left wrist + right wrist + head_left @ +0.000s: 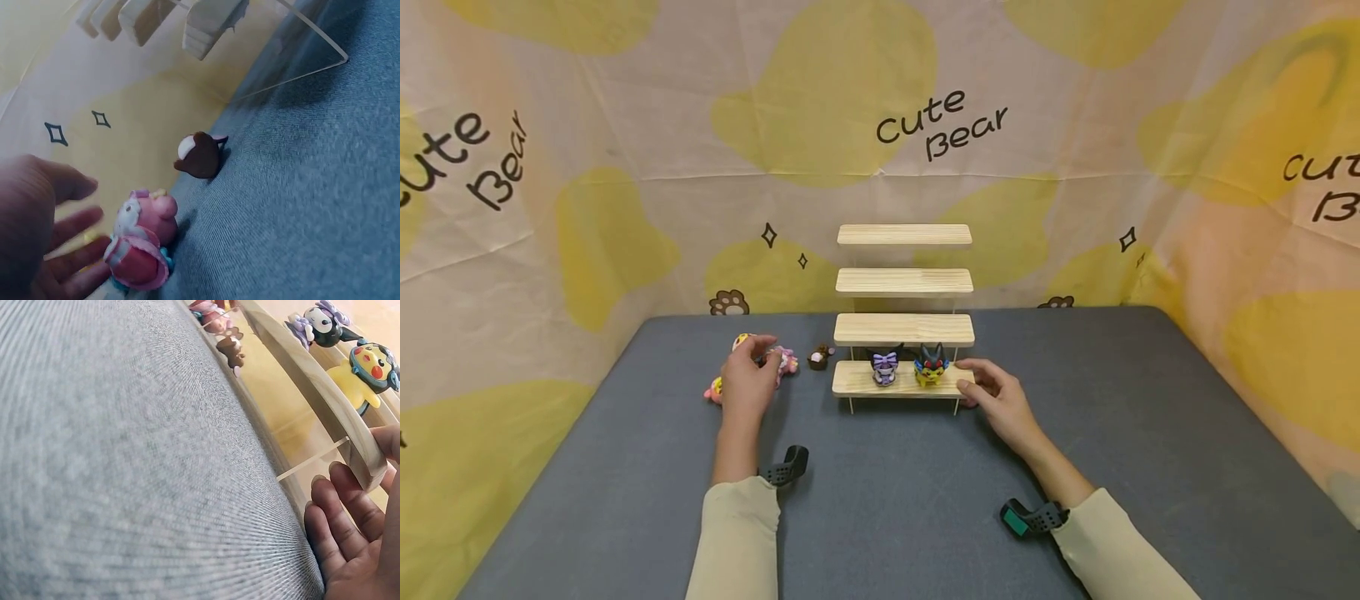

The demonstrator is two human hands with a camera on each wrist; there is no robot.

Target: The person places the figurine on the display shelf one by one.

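A wooden four-step display stand (904, 331) with clear supports stands mid-table. My right hand (1000, 404) grips the right end of its lowest board, thumb on top and fingers around the underside in the right wrist view. On that board sit a purple-and-black figurine (884, 368) and a yellow figurine with a dark blue hood (932, 367). To the left, my left hand (749, 375) hovers beside a pink figurine (147, 240), its fingers loosely spread and holding nothing. A small brown figurine (817, 358) lies between that hand and the stand.
Another pink-and-yellow figurine (713, 389) lies left of my left hand, and a yellow one (742, 339) shows just behind it. A patterned cloth backdrop (700, 125) rises behind and beside the grey table (880, 500).
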